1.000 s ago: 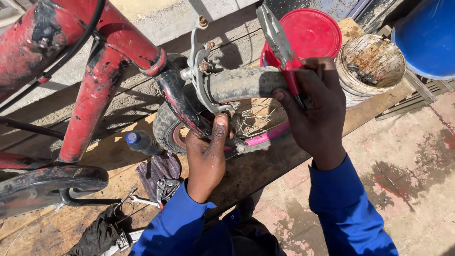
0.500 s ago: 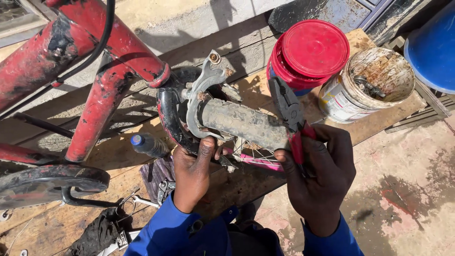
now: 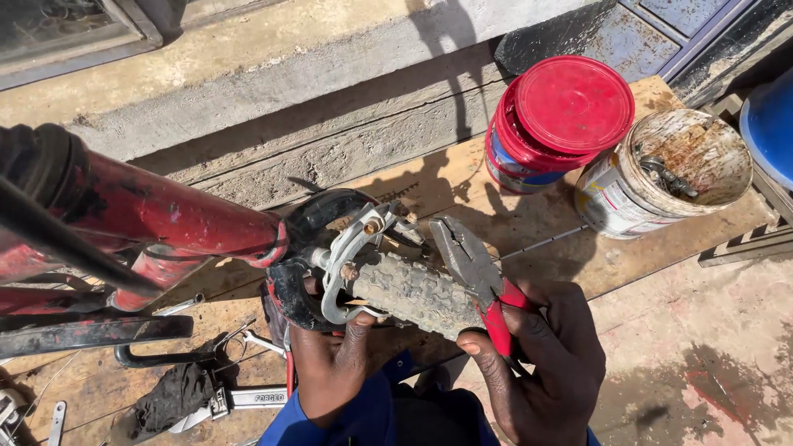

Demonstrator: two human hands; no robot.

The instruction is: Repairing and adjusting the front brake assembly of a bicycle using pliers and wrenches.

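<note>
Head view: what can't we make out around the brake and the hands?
- Left hand: palm and what its fingers touch, hidden under the tyre.
- Pliers: lower handles buried in the right hand.
- Blue container: cut off by the right edge.
- Open can: contents too grimy to identify.

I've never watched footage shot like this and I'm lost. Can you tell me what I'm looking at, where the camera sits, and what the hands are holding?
The camera is worn on the person's head and looks down, so the two hands entering from the bottom, in blue sleeves, are that person's own. The right hand holds pliers with red handles, their jaws beside a knobbly bicycle tyre. The left hand grips from below at the tyre and the metal brake arm around it. The red bicycle frame runs off to the left. Underneath is a wooden board carrying a tub with a red lid, a grimy open tin, a spanner and a dark rag.
</note>
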